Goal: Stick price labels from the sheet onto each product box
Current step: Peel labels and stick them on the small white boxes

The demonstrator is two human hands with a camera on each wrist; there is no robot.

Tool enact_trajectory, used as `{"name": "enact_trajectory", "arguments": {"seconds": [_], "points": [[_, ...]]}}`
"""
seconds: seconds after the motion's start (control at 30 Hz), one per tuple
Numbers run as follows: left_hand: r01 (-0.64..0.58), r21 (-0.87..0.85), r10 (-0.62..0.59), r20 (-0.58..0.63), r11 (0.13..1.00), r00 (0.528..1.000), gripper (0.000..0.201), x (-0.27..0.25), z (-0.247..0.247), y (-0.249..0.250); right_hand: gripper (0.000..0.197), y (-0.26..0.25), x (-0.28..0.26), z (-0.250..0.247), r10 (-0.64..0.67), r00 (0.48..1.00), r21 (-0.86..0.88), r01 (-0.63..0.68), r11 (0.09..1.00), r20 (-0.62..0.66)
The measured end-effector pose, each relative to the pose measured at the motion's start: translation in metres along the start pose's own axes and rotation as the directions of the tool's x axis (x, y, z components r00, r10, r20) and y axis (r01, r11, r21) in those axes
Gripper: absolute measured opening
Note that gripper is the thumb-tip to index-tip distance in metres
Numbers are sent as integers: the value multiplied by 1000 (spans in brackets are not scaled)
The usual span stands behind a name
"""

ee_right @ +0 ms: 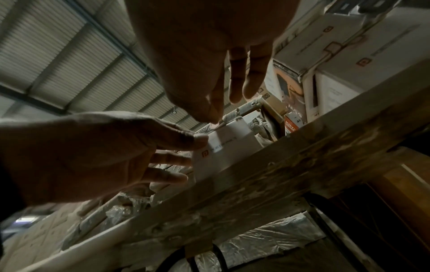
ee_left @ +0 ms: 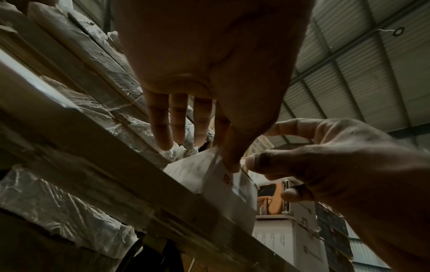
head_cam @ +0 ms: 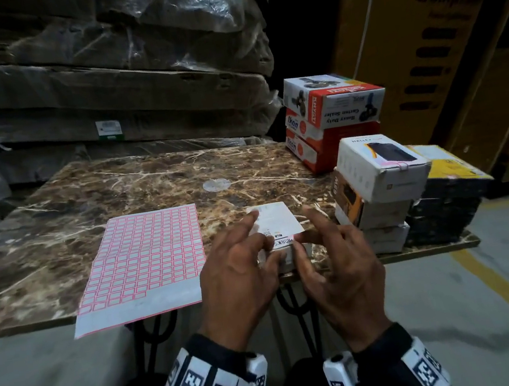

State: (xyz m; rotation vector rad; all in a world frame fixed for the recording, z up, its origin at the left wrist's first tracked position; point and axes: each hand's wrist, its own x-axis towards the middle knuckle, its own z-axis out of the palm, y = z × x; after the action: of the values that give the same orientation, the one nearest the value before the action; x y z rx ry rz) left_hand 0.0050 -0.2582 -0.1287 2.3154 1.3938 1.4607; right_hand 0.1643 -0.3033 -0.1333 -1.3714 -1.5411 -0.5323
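Observation:
A small white product box (head_cam: pixel 277 219) lies on the marble table (head_cam: pixel 148 181) near its front edge. My left hand (head_cam: pixel 262 240) holds the box at its left near corner, with the thumb on the near face and the index finger on top. In the left wrist view the thumb presses the box (ee_left: pixel 186 171) while the other fingers stay straight. My right hand (head_cam: pixel 306 231) presses its thumb on the box's near top edge, index finger raised. Whether a label lies under the thumb cannot be made out. The pink-bordered label sheet (head_cam: pixel 145 259) lies flat to the left, overhanging the table edge.
Stacked white product boxes (head_cam: pixel 379 170) stand right of my hands, with red-and-white boxes (head_cam: pixel 331 101) behind them. A black stack with a yellow top (head_cam: pixel 448 199) sits at the table's right end. Plastic-wrapped flat cartons (head_cam: pixel 103 83) rise behind the table, and a tall cardboard carton (head_cam: pixel 419 25) at the right.

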Motion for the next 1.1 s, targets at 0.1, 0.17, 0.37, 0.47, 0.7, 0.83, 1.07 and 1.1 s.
{"name": "enact_trajectory", "arguments": {"seconds": [0.1, 0.17, 0.37, 0.47, 0.7, 0.83, 1.07, 1.1], "points": [[-13, -3, 13, 9, 1000, 1000, 30, 1, 3, -2, 71, 4, -2, 2, -19, 1000, -38, 20, 999, 21], [18, -9, -18, 47, 1000, 999, 40, 0, 5, -6, 71, 4, -5, 3, -48, 999, -66, 49, 997, 13], [88, -48, -85, 64, 995, 994, 39, 0, 6, -10, 68, 3, -6, 3, -70, 998, -104, 70, 992, 9], [86, -19, -85, 55, 996, 995, 36, -1, 5, -9, 64, 2, -5, 4, -70, 997, -117, 72, 991, 16], [55, 36, -57, 70, 998, 996, 38, 2, -1, -6, 66, -2, 4, -2, -73, 981, -165, 103, 981, 178], [63, 76, -69, 88, 995, 994, 29, 1, -3, -6, 65, -2, 11, -11, -140, 957, -171, 188, 967, 255], [60, 104, -71, 103, 993, 992, 41, 4, 1, -9, 52, 24, 16, -12, -87, 938, 150, 38, 988, 335], [60, 105, -72, 108, 993, 992, 42, 4, 0, -9, 47, 28, 18, -11, -92, 937, 156, 40, 987, 338]]}}
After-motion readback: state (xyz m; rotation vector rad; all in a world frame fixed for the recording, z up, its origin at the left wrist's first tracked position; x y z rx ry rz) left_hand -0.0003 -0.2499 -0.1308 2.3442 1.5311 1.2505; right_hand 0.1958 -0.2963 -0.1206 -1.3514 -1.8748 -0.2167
